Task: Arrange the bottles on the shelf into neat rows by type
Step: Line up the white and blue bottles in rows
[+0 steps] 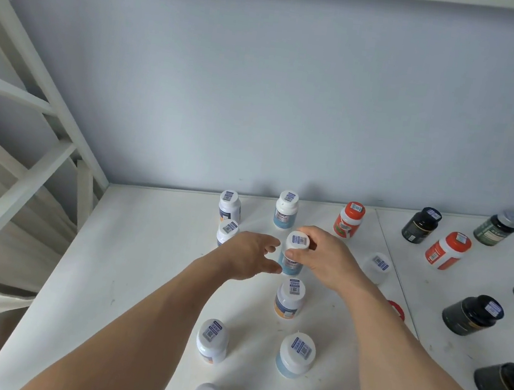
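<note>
My right hand (325, 258) grips the white cap of a white bottle with a pale blue label (294, 257) near the middle of the white shelf (148, 278). My left hand (250, 255) reaches in from the left, fingers spread loosely beside that bottle, holding nothing. Two columns of white bottles run toward me: one column (230, 206) on the left, another (286, 208) on the right. An orange-labelled white bottle (290, 297) stands just below the held one. Two red-capped bottles (349, 219) (448, 250) stand further right.
Several dark bottles (472, 313) stand at the right, past a seam in the shelf. A white bottle (376, 268) stands behind my right wrist. The grey back wall (277, 100) closes the shelf. A white frame (36, 86) rises at the left edge.
</note>
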Motion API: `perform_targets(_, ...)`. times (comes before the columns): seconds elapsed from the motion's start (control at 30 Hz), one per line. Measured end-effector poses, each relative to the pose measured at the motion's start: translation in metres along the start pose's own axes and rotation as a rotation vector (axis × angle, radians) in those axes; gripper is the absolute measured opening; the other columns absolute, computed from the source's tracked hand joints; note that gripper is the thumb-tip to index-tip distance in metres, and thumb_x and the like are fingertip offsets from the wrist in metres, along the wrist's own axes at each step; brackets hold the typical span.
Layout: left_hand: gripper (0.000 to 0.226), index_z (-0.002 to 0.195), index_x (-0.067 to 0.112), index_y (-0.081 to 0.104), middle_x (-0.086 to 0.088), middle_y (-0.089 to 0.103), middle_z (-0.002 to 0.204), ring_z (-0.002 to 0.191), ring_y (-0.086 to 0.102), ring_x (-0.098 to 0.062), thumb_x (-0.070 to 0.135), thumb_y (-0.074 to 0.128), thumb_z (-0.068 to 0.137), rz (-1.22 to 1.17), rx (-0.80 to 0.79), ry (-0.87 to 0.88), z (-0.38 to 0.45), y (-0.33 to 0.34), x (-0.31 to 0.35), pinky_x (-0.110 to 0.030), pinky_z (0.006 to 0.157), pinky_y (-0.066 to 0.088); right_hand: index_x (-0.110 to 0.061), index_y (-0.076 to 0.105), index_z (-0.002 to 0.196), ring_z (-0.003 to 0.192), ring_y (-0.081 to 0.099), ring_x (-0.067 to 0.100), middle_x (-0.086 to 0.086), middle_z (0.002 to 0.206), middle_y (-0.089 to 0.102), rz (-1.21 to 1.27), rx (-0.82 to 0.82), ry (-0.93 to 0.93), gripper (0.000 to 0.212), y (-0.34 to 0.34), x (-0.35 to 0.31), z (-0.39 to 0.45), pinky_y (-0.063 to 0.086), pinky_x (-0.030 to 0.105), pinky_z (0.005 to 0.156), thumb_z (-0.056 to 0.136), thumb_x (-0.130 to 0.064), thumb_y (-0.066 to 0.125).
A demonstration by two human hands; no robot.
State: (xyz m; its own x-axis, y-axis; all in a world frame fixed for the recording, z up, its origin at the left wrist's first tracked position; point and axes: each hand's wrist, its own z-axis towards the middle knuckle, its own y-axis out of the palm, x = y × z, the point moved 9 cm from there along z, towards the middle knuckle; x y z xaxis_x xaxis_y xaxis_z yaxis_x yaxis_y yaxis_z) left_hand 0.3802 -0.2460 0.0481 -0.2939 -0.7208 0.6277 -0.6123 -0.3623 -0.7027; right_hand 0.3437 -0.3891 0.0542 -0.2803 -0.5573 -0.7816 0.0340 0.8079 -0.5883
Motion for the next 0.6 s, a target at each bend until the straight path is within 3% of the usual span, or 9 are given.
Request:
perform_targets(0.13,0.062,0.138,0.014,0.047,-0.002,0.058,0.132,0.117,0.057,-0.018,0.034,0.071,0.085,0.023,-0.033,-0.01,-0.005,0.001,-0.004,-0.031,0.099,0.046,-0.035,0.054,0.11,0.094,0.06,0.01,-0.015,0.1,0.063,-0.005,-0.03,0.045,0.041,0.011,0.007,-0.003,0.044,0.025,0.073,0.076,-0.036,0.076)
perform_targets(0.23,0.059,0.136,0.014,0.051,-0.002,0.06,0.13,0.116,0.058,-0.018,0.034,0.071,0.084,0.026,-0.083,-0.016,-0.011,0.005,-0.009,-0.031,0.099,0.046,-0.028,0.047,0.113,0.097,0.052,0.01,-0.011,0.106,0.051,-0.032,0.117,0.076,0.058,0.0,0.009,-0.013,0.038,0.027,0.074,0.068,-0.052,0.076)
perform_targets(0.3,0.06,0.136,0.015,0.051,-0.001,0.061,0.129,0.114,0.058,-0.018,0.035,0.072,0.083,0.02,-0.118,-0.018,-0.013,0.007,-0.011,-0.033,0.098,0.048,-0.029,0.048,0.099,0.09,0.053,0.008,-0.011,0.102,0.051,-0.087,0.164,0.074,0.058,-0.006,0.005,-0.024,0.037,0.025,0.067,0.06,-0.063,0.073)
perform_targets(0.37,0.061,0.135,0.016,0.051,0.001,0.061,0.128,0.113,0.059,-0.017,0.036,0.073,0.082,0.014,-0.153,-0.023,-0.013,0.01,-0.012,-0.033,0.098,0.048,-0.031,0.049,0.086,0.08,0.055,0.003,-0.015,0.091,0.056,-0.168,0.065,0.087,0.059,0.0,0.004,-0.033,0.038,0.026,0.061,0.05,-0.073,0.069)
perform_targets(0.43,0.061,0.135,0.018,0.051,0.002,0.061,0.128,0.113,0.059,-0.017,0.036,0.074,0.082,0.018,-0.183,-0.026,-0.014,0.012,-0.013,-0.034,0.099,0.048,-0.033,0.052,0.088,0.081,0.057,0.002,-0.018,0.091,0.058,-0.201,-0.09,0.095,0.06,0.012,0.006,-0.041,0.042,0.025,0.064,0.046,-0.072,0.07)
perform_targets(0.5,0.062,0.136,0.018,0.05,0.002,0.06,0.129,0.114,0.058,-0.017,0.037,0.074,0.081,0.025,-0.201,-0.026,-0.014,0.014,-0.013,-0.034,0.1,0.047,-0.036,0.053,0.095,0.084,0.059,0.003,-0.019,0.094,0.06,-0.214,-0.219,0.099,0.055,0.024,0.01,-0.047,0.045,0.024,0.068,0.052,-0.061,0.077)
perform_targets(0.6,0.063,0.136,0.02,0.05,0.004,0.06,0.129,0.114,0.058,-0.016,0.038,0.075,0.081,0.015,-0.218,-0.031,-0.014,0.017,-0.013,-0.033,0.1,0.046,-0.038,0.054,0.097,0.083,0.06,0.004,-0.017,0.094,0.063,-0.216,-0.262,0.075,0.043,0.03,0.01,-0.048,0.044,0.021,0.067,0.064,-0.046,0.081)
